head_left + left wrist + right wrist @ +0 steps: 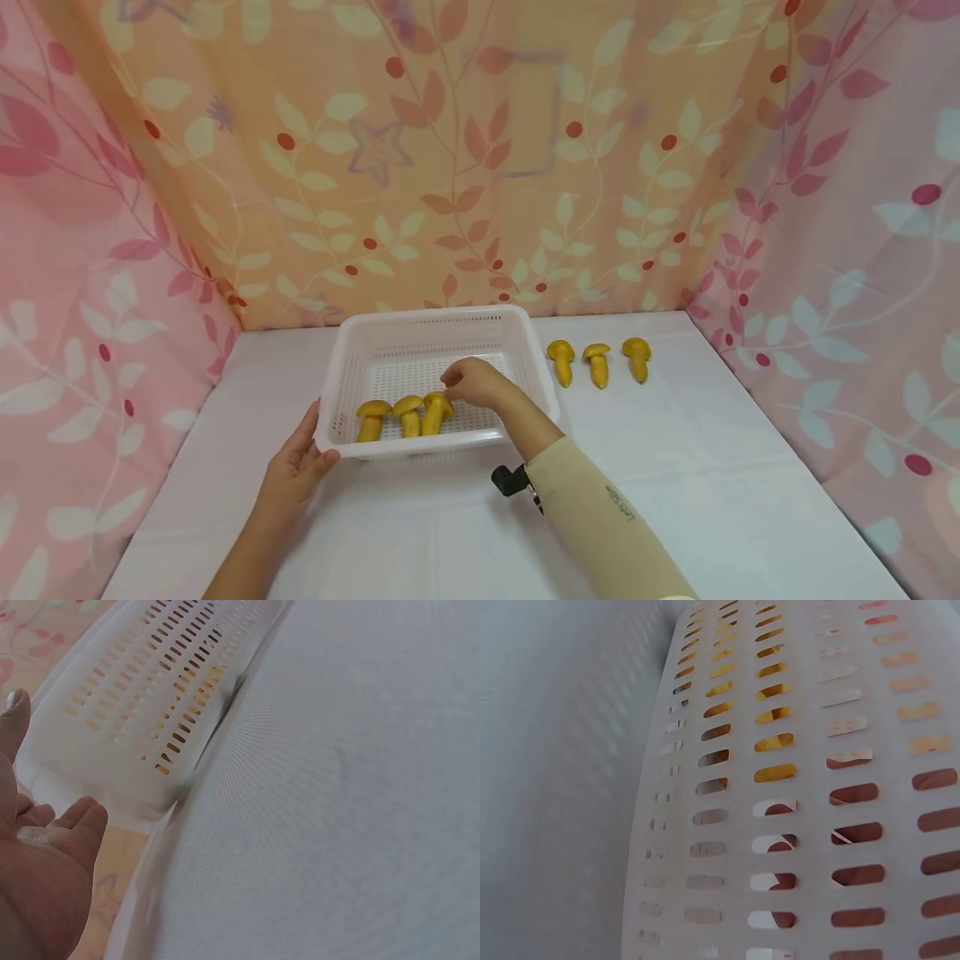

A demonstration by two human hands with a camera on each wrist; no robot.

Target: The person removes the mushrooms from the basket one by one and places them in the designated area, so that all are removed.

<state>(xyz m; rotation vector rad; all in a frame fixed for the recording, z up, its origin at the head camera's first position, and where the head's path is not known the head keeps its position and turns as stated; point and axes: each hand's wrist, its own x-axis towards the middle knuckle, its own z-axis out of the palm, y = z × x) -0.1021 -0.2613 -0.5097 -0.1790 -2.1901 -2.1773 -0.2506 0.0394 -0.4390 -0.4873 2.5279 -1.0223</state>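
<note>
A white perforated plastic basket (442, 312) stands on the white-covered table. Three yellow mushrooms (410, 417) lean side by side along its near wall, caps toward the back. My left hand (295, 467) is at the near left corner, thumb at the front and fingers along the left wall. In the left wrist view, that hand's fingers (88, 817) are extended beside the corner. Inside the basket, my right hand (476, 383) hovers with loosely bent fingers just right of the rightmost mushroom's cap. Through the slots the right wrist view shows yellow mushroom parts (774, 774).
On the table right of the basket lie three more yellow mushrooms, the left one (561, 362), the middle one (597, 365) and the right one (637, 358). A black device (510, 480) sits at the right wrist. Floral curtains (450, 167) enclose the table's back and sides.
</note>
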